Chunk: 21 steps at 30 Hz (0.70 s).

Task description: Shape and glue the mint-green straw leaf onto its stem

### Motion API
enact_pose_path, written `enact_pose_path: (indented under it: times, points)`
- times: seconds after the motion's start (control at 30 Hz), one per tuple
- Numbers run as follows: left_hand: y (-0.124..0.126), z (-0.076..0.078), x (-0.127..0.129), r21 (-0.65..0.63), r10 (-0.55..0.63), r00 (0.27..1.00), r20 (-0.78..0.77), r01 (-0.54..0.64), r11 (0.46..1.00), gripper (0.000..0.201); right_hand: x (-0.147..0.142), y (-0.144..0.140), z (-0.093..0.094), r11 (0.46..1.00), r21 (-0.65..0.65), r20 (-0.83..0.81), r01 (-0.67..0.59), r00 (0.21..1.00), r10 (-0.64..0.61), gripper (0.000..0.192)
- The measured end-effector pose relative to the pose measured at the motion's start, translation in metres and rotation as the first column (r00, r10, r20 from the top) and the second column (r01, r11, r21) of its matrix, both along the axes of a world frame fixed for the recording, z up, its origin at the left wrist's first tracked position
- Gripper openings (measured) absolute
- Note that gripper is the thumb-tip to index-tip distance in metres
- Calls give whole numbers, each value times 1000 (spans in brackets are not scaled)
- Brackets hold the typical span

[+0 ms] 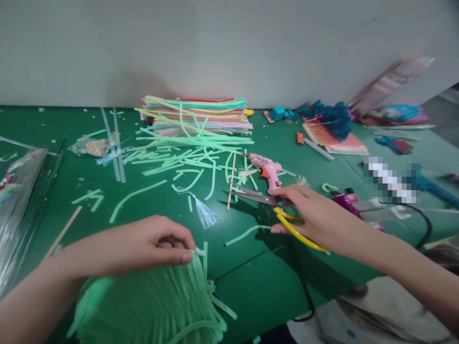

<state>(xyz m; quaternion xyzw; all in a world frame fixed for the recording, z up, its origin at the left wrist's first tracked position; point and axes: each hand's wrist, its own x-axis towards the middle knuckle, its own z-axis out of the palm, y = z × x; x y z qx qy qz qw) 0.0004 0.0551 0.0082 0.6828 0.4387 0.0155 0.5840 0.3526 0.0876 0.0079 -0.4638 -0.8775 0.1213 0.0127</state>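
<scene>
My left hand [158, 243] pinches the upper end of a light green piece made of many pipe-cleaner-like strips [150, 306], which hangs below it at the table's front edge. In my right hand [304, 215] are scissors [294, 231] with yellow handles, blades parted and pointing left above the table. Just beyond the blades a pink glue gun [267, 169] lies on its side, its handle close to my right fingers. A thin wooden stick [232, 181] and a pale blue tassel [204, 210] lie near the scissor tips.
Loose green strips [168, 160] spread over the green table [143, 198], before a stack of coloured strips [197, 114] at the wall. A plastic bag of beads [93, 145] lies left. Blue crumpled material [335, 119] sits at the back right. A black cord [304, 291] drops over the front edge.
</scene>
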Motion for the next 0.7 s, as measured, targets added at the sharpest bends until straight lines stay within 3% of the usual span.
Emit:
enact_pose_path:
  times: [0.1,0.2,0.43,0.5,0.6,0.7]
  points:
    - [-7,4,10,-36,-42,996,-76,39,999,33,0,2,-6,996,-86,-1,37,999,-37,37]
    - [-10,8,17,-19,15,993,-121,-17,1000,32,-3,3,-13,992,-128,-52,2,999,-9,41]
    - [-11,8,21,184,158,973,-166,-127,975,32,-13,-5,-6,986,-151,-93,-72,994,59,36]
    - [-12,7,21,224,158,970,-187,-115,968,32,-15,-7,4,990,-139,-87,-35,996,22,32]
    - [-12,9,20,179,88,978,-187,-54,982,33,-17,-7,19,987,-146,-201,74,974,-102,29]
    - [-8,14,11,146,93,989,-119,-75,986,32,-21,-8,23,906,-417,-421,78,866,-268,29]
